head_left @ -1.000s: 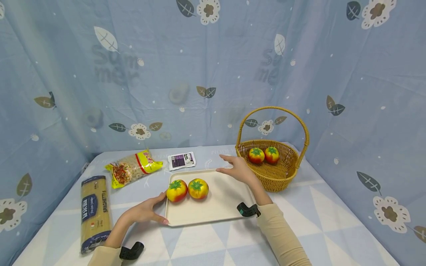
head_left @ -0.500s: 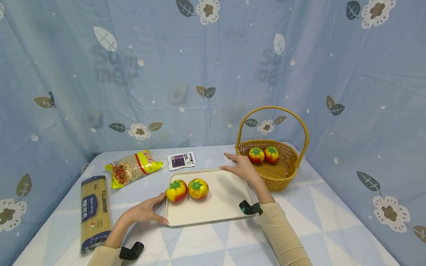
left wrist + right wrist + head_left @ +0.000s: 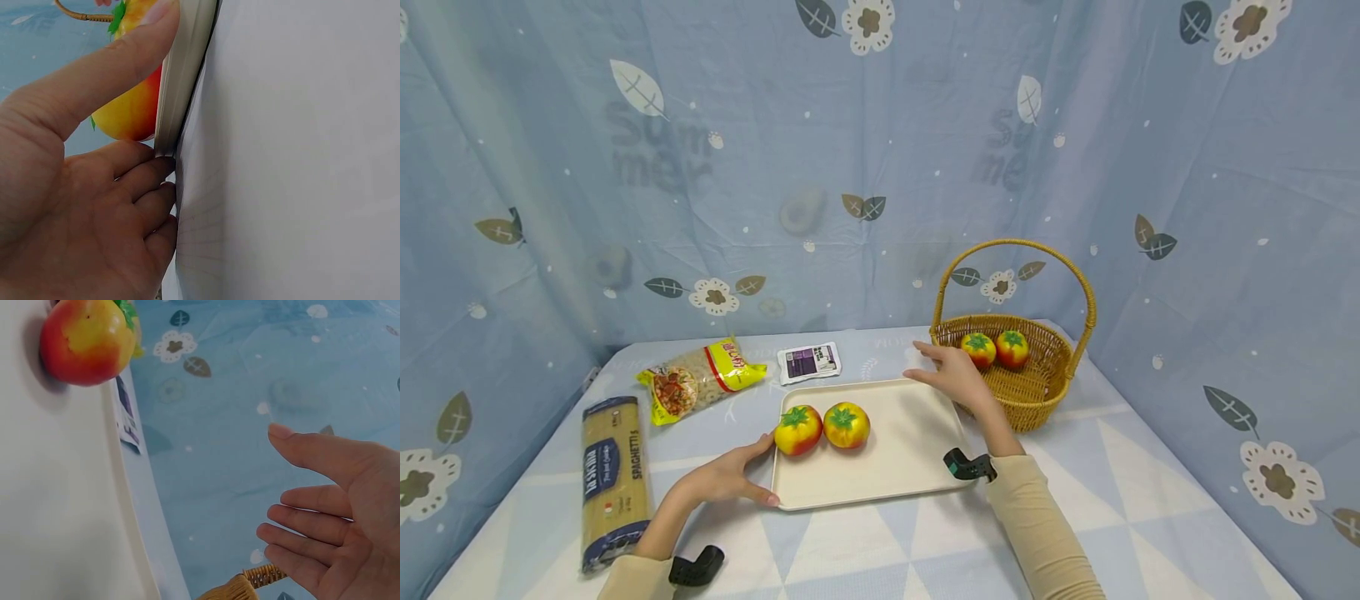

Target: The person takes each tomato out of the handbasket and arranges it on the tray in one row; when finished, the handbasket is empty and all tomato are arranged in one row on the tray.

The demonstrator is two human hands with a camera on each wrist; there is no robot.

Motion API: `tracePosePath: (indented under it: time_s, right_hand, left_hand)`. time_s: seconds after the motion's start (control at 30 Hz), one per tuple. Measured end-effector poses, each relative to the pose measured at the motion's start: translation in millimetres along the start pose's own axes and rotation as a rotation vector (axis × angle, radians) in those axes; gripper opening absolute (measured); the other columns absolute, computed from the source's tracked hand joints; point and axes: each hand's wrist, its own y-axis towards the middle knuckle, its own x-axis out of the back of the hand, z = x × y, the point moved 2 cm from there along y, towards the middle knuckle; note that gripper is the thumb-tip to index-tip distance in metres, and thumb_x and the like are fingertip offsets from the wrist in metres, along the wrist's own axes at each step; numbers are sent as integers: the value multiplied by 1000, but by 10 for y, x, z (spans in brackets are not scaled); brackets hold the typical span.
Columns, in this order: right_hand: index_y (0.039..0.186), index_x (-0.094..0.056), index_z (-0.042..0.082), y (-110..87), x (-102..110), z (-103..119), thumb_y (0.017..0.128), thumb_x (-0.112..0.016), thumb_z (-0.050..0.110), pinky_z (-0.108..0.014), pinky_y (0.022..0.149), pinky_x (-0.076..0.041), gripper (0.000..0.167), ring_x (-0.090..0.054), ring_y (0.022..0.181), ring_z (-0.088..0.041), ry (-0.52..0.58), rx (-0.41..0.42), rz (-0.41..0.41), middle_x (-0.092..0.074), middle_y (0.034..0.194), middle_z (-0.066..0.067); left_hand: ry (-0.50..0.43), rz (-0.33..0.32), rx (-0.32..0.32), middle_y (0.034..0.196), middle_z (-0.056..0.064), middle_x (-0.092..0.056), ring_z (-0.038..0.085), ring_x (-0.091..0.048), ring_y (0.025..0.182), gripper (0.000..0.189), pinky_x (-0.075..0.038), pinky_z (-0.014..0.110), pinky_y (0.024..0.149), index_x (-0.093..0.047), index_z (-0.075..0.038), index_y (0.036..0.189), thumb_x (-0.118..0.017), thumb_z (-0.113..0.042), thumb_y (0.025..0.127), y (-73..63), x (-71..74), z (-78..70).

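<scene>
My left hand (image 3: 730, 479) touches the left side of a cream tray (image 3: 917, 450). In the left wrist view its thumb (image 3: 119, 69) rests at the rim and the other fingers lie against the tray's edge. Two red-and-yellow tomatoes sit on the tray's left half: the left tomato (image 3: 799, 433) and the right tomato (image 3: 847, 427), with green leafy tops. Above the tray's far right corner, my right hand (image 3: 958, 379) holds nothing, fingers spread from the thumb. Beyond it stands a wicker basket (image 3: 1026, 408) with two more such tomatoes (image 3: 1012, 350).
A spaghetti pack (image 3: 615, 483) lies at the left. Behind it is a yellow-and-clear food bag (image 3: 700, 383). A small white-and-purple packet (image 3: 809, 363) lies beyond the tray. The basket's tall handle (image 3: 1017, 244) arches upward. A patterned curtain (image 3: 850, 167) hangs behind the table.
My right hand has moved slightly right and away from me, toward the basket. My left hand, the tray and the tomatoes have stayed in place.
</scene>
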Motion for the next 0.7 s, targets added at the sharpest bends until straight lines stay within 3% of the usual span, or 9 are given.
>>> tracePosePath:
  time_s: [0.07, 0.13, 0.2, 0.27, 0.3, 0.37, 0.43, 0.7]
  right_hand:
    - [136, -54, 4, 1, 9, -14, 86, -73, 35, -31, 65, -47, 62, -48, 61, -18, -4, -7, 2, -61, 124, -22]
    - [137, -54, 5, 2, 19, -35, 86, -73, 36, -31, 58, -36, 62, -27, 55, -17, 9, -21, 4, -64, 113, -27]
    - [137, -54, 5, 0, 31, -56, 86, -72, 37, -31, 57, -37, 62, -32, 55, -18, 15, -25, -1, -63, 104, -30]
    - [136, -54, 5, 1, 46, -82, 86, -73, 37, -33, 67, -49, 63, -54, 68, -22, 29, -27, -11, -63, 107, -30]
    - [136, -55, 4, 2, 54, -93, 86, -73, 36, -36, 75, -53, 62, -62, 81, -27, 35, -25, -15, -63, 116, -26]
    - [137, -54, 3, 2, 70, -116, 86, -73, 36, -44, 90, -53, 63, -61, 109, -33, 39, -24, -20, -60, 128, -20]
    - [138, -53, 4, 0, 87, -142, 87, -72, 36, -47, 97, -48, 63, -55, 120, -36, 49, -41, -19, -54, 137, -15]
    - [140, -49, 5, -23, 159, -200, 89, -70, 33, -49, 98, -47, 63, -52, 122, -38, 60, -55, -29, -52, 138, -18]
  left_hand:
    - [1, 0, 0, 150, 35, -19, 51, -16, 138, 110, -14, 61, 112, -21, 14, 146, -87, -30, 69, 0, -1, 3]
    - [2, 1, 1, 150, 35, -19, 51, -16, 138, 110, -14, 61, 112, -21, 13, 146, -87, -30, 69, 1, -2, 5]
    - [3, 3, 4, 150, 35, -19, 51, -16, 138, 109, -15, 61, 112, -22, 13, 146, -86, -31, 69, 2, -3, 5]
    - [3, 4, 7, 150, 35, -19, 51, -17, 138, 109, -15, 61, 112, -21, 13, 146, -86, -31, 70, 4, -4, 4]
    - [5, 5, 10, 150, 35, -19, 51, -17, 138, 109, -15, 61, 112, -22, 13, 146, -86, -31, 70, 4, -4, 4]
    - [6, 5, 14, 150, 35, -19, 51, -17, 138, 109, -16, 61, 112, -22, 13, 146, -86, -31, 70, 6, -4, 4]
    - [7, 4, 17, 150, 35, -19, 51, -17, 138, 109, -16, 61, 112, -22, 13, 146, -86, -31, 69, 6, -4, 4]
    - [1, 6, 18, 151, 34, -19, 51, -17, 139, 109, -16, 61, 112, -21, 12, 147, -86, -30, 70, 10, -3, 6]
